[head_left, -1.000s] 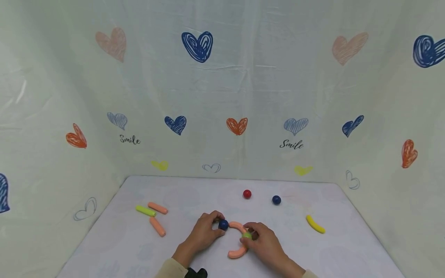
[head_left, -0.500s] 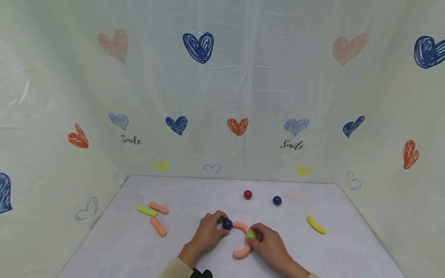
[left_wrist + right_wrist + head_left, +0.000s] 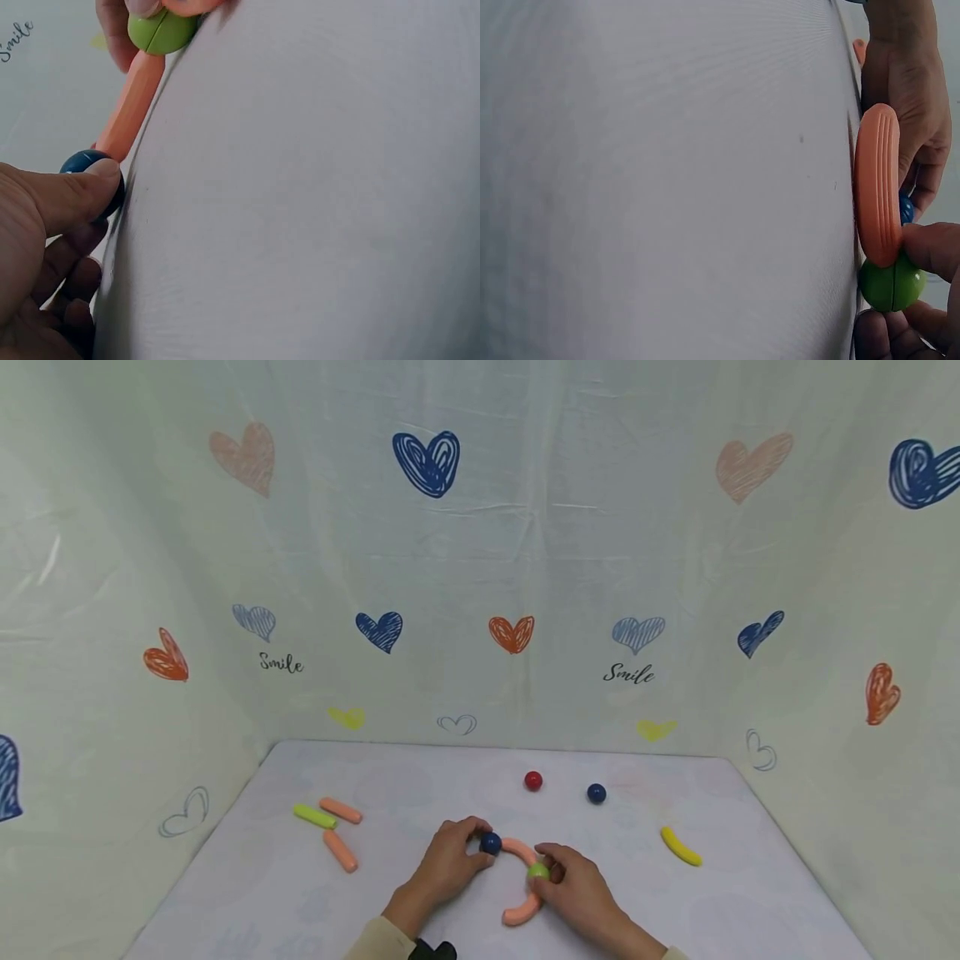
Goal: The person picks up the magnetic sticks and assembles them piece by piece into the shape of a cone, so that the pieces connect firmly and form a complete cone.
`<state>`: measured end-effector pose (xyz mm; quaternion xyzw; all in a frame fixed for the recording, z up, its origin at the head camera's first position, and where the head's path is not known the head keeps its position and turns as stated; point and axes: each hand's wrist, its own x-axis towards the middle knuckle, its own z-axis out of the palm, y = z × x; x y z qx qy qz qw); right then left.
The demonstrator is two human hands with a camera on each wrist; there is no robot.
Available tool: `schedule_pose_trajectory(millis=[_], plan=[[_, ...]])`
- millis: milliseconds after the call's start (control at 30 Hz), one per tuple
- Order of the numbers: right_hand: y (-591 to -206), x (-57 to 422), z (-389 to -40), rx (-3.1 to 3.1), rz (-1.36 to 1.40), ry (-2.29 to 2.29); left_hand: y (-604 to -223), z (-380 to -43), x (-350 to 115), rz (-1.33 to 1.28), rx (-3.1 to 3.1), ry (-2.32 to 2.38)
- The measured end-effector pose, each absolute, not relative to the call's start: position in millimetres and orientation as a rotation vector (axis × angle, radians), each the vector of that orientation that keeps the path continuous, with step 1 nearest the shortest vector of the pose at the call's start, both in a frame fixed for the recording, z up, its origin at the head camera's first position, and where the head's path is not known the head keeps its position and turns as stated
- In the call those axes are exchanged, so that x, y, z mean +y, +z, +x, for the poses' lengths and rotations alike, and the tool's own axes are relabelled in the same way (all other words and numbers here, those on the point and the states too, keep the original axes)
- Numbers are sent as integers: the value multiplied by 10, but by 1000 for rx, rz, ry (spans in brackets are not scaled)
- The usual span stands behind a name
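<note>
My left hand (image 3: 448, 860) pinches a dark blue ball (image 3: 491, 843) between thumb and fingers. An orange curved rod (image 3: 517, 847) runs from that ball to a green ball (image 3: 538, 872), which my right hand (image 3: 577, 885) grips. From the green ball a second orange curved rod (image 3: 521, 913) bends toward the front, its far end free. In the left wrist view, my thumb presses on the blue ball (image 3: 112, 196), right at the end of the orange rod (image 3: 129, 112). Seen from the right wrist, the ridged orange rod (image 3: 877, 184) meets the green ball (image 3: 891, 286) between my fingers.
At the left of the white table (image 3: 420, 777) lie a lime green rod (image 3: 315, 816) and two orange rods (image 3: 341, 850). A red ball (image 3: 533, 781) and another dark blue ball (image 3: 596, 792) stand toward the back. A yellow curved rod (image 3: 681, 847) lies at the right.
My left hand has shifted slightly right with the blue ball. The joined orange rods and green ball have moved slightly right with my right hand. The loose pieces stay put.
</note>
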<state>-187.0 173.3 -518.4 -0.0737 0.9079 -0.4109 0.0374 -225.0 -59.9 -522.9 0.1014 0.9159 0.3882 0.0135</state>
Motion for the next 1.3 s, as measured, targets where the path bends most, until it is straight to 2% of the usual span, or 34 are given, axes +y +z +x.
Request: schedule_pose_trajectory(millis=[667, 1300], plan=[[-5148, 1688, -1872, 2776, -169, -1287, -5195, -2268, -606, 350, 2914, 1064], [-5154, 1742, -1832, 2753, -140, -1293, -5213, -2270, -576, 303, 2880, 1157]])
